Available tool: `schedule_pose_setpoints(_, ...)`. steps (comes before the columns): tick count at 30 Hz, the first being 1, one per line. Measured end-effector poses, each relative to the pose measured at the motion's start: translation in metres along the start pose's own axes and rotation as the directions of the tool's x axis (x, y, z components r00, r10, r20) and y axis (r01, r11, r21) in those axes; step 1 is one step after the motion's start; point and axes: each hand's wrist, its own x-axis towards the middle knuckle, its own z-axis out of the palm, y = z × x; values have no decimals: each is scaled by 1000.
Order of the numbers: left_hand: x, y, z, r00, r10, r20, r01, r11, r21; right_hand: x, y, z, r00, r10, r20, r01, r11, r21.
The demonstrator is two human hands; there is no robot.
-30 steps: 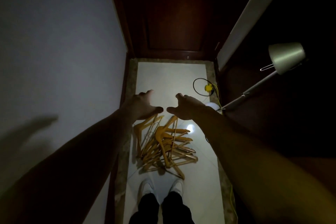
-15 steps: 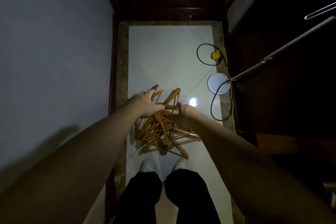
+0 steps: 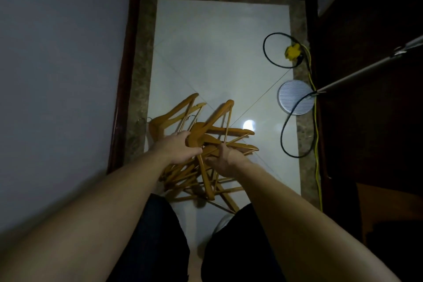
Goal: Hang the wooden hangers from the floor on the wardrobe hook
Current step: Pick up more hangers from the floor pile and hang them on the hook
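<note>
Reaching down from a standing position, a person lowers both bare arms into a tangled pile of wooden hangers (image 3: 201, 155) on a pale tiled floor (image 3: 219, 52). The left hand (image 3: 177, 150) rests on top of the heap with its fingers curled against the shoulder of one upper hanger; whether it has actually closed around that piece cannot be told. The right hand (image 3: 225, 159) is pressed in among the crossed bars just beside it, fingers bent down into the pile, and its grip is likewise hidden by the wood and by the hand itself. The two hands are near each other, separated by one slanting hanger arm.

The hangers lie overlapping at many angles in front of the person's dark trousers (image 3: 155, 242), toward the left side of the floor near the stone border (image 3: 139, 89) and the dark wooden skirting along a grey wall (image 3: 59, 71). Several thin metal hooks show at the left edge of the heap.

To the right, a round white ribbed lamp base (image 3: 295, 97) sits at the floor's edge, with a black cable (image 3: 285, 130) looping from it. A yellow plug (image 3: 291, 51) and a yellow cord (image 3: 317, 135) run along the right border. A slim metal pole (image 3: 357, 74) rises diagonally from the base into the dark right side. A bright spot of reflected light (image 3: 249, 125) shines on the tile beside the pile.
</note>
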Motion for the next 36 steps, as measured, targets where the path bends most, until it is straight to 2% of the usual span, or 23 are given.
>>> schedule_pose_setpoints(11,109,-59,71,999,-14,-38,11,997,-74,119,27,64,1000,0,-31,1,1000,31)
schedule_pose_setpoints(18,160,-110,107,988,-151,-33,146,982,-121,172,39,102,998,-6,-55,10,997,76)
schedule_pose_setpoints(22,184,-134,117,960,-271,-74,240,927,-287,191,55,124,998,36,-57,-29,993,112)
schedule_pose_setpoints(27,212,-154,108,900,-407,-156,326,866,-379,213,46,134,995,-18,-100,37,980,194)
schedule_pose_setpoints(32,228,-168,104,891,-434,-136,353,848,-395,226,37,137,996,-18,-86,39,967,252)
schedule_pose_setpoints(36,244,-179,107,865,-496,-72,376,737,-561,237,39,142,995,-1,-100,27,967,254)
